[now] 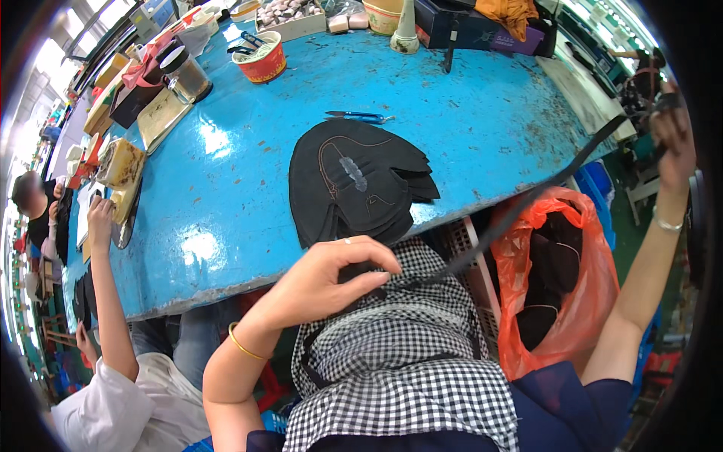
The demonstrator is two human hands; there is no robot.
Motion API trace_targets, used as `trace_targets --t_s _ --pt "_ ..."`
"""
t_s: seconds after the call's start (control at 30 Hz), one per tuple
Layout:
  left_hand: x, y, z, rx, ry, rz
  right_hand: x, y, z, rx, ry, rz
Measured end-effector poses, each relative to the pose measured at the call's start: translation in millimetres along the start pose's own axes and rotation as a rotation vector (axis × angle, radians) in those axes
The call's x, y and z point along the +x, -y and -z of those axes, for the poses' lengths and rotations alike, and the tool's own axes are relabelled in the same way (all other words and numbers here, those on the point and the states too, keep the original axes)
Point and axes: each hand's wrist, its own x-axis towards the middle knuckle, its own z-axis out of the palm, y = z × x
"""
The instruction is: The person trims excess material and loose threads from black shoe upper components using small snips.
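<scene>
A long, narrow black strip (pixel 520 207) runs taut and slanting, from my left hand over my lap up to my right. My left hand (pixel 331 279) is closed round its near end, thumb and forefinger coming together over the checked apron (pixel 407 361). Raised far out to the right, my right hand (pixel 672 143) grips the other end; its fingers are smeared by motion. Just beyond my left hand, a stack of black cut pieces (pixel 354 181) lies on the blue table (pixel 248 173), the top one with brown stitching and a grey patch. Behind the stack rests a slim blue tool (pixel 365 117).
An orange plastic bag (pixel 512 301) with black pieces inside stands right of my lap, beside a pale crate (pixel 471 264). A red tub (pixel 263 60) with scissors and a lidded jar (pixel 185 74) stand farther back. At left, a co-worker's hand (pixel 100 218) touches a yellowish block.
</scene>
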Motion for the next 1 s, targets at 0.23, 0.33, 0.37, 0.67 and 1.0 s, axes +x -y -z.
trace_targets --t_s 0.23,0.33,0.37,0.67,1.0 --pt "-2.8 -39.8 -5.3 -0.464 0.048 -0.218 -82.6 -9.0 -138.3 -0.671 1.170 0.228" --pt "-19.5 -48.6 8.0 -0.385 0.114 0.102 -80.0 -14.1 -142.5 -0.438 1.171 -0.002" --pt "-32.3 -41.0 14.4 -0.376 0.062 0.191 -75.6 -22.0 -138.3 -0.311 1.170 -0.170" --pt "-131.6 21.0 73.1 -0.605 -0.315 0.178 -68.1 -70.6 -121.1 0.007 1.100 -0.880" --pt "-185.3 63.1 134.6 -0.593 -0.387 0.142 -52.0 -108.6 -136.4 -0.151 1.061 -0.748"
